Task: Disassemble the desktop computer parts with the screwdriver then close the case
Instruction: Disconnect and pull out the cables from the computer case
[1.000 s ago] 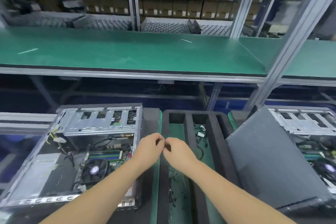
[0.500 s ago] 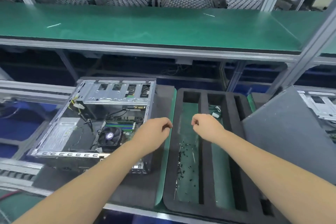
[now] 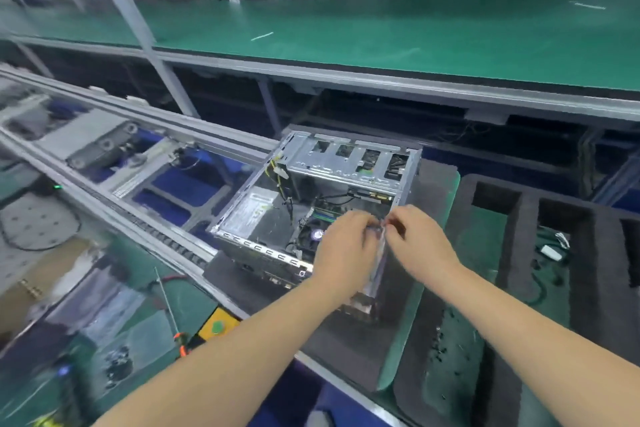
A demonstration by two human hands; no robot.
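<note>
A green tabletop [image 3: 398,35] is seen across the top, from ten to two o'clock. Below it, near the centre, the opened computer case [image 3: 311,198] is set on a dark foam pad [image 3: 349,347], with a slotted foam tray [image 3: 595,288] at three o'clock. Both hands are brought together over the case's right edge: the left hand [image 3: 346,246] and right hand [image 3: 417,239] are curled, fingertips meeting around something small and blurred; what is pinched cannot be told. A screwdriver [image 3: 173,319] is laid at seven o'clock, untouched.
</note>
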